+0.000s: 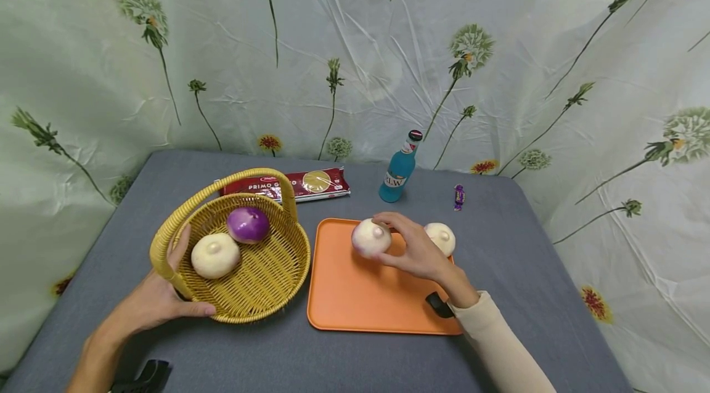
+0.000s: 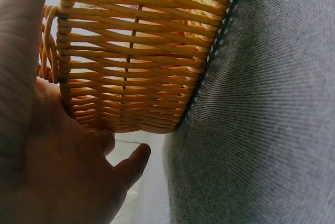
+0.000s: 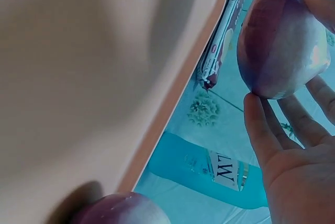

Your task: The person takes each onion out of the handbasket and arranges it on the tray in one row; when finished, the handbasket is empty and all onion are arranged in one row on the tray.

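My right hand (image 1: 416, 248) pinches a white-and-purple turnip (image 1: 371, 238) between thumb and fingertips, above the orange tray (image 1: 383, 300). In the right wrist view this turnip (image 3: 282, 41) shows its purple side, with the tray below it. A second turnip (image 1: 441, 238) sits at the tray's back right corner, partly hidden by the hand. At left, my left hand (image 1: 158, 297) grips the side of a yellow wicker basket (image 1: 266, 282), thumb along the front rim and fingers near the handle base. Inside the basket are a white turnip (image 1: 215, 255) and a purple one (image 1: 248, 225).
Behind the basket lies a red pasta packet (image 1: 327, 184), partly covered by the basket handle. A blue bottle (image 1: 398, 171) stands behind the tray. Farther right is a small purple-wrapped candy (image 1: 459, 197). A floral curtain (image 1: 355, 60) hangs along the table's back edge.
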The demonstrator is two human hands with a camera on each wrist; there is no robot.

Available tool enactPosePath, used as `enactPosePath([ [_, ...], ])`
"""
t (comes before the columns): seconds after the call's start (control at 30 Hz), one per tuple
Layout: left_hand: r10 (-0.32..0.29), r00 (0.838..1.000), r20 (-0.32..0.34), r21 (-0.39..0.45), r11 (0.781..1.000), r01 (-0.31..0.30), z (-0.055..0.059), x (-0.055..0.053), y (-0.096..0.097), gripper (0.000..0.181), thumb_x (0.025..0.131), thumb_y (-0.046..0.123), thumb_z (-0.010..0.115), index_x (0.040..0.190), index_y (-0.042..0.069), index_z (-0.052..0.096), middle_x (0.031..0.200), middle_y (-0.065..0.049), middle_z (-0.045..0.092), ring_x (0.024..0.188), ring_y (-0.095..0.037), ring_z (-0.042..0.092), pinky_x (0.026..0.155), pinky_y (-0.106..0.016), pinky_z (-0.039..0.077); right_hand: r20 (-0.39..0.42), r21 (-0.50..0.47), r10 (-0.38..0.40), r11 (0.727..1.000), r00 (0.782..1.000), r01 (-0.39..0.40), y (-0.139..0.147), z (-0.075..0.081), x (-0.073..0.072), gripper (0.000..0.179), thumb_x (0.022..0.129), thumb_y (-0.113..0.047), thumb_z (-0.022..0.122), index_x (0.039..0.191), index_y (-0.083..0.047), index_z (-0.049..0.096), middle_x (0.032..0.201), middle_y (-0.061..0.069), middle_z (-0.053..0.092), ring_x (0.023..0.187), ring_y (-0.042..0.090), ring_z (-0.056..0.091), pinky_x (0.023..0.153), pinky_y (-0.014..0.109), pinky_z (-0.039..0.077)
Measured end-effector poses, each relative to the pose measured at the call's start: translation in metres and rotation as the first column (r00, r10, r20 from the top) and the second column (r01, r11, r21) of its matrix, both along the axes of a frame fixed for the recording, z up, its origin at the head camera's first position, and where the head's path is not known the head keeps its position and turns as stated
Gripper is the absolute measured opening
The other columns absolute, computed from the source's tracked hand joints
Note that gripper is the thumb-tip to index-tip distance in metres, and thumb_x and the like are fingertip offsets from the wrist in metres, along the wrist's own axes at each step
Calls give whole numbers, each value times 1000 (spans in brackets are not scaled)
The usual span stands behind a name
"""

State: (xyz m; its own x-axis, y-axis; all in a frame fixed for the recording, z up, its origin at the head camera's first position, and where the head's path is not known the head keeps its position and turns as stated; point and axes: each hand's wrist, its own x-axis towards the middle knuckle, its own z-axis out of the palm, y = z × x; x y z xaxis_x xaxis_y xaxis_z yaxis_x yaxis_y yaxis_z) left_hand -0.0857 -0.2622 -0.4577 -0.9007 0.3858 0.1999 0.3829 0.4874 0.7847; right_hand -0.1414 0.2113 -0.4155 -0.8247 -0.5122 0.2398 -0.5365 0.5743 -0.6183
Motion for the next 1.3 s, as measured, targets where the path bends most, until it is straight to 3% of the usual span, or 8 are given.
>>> enactPosePath([
  [0.3,3,1000,-4,-14,1000,-3,-1,1,0,152,58,13,96,159,14,-16,166,-21,-14,141,10,-5,102,2,3,-17,-7,-5,1000,1000,5,9,2,2,64,79,-15,86,135,-9,56,138,8,57,122,26,58,98,44,52],
  [0.77,4,1000,-4,1,1000,-4,-1,1,0,153,57,12,97,160,14,-16,165,-25,-11,142,9,-4,103,2,4,-47,33,-52,998,998,53,31,3,2,65,78,-10,86,135,-5,55,136,11,58,118,27,60,97,45,53],
  [1.1,17,1000,6,-13,1000,-17,1,2,0,152,58,14,97,160,14,-16,165,-26,-10,141,10,-4,102,2,3,-64,83,-79,993,995,84,41,1,1,64,78,-15,87,134,-7,56,133,9,61,115,24,60,94,46,54],
  [1.3,15,1000,-1,-8,1000,-15,1,1,0,152,57,13,97,160,14,-16,163,-33,-2,140,12,-1,102,2,4,-78,104,-93,989,993,101,46,-1,-1,65,78,-21,87,134,-10,56,132,8,61,112,24,61,92,46,54],
])
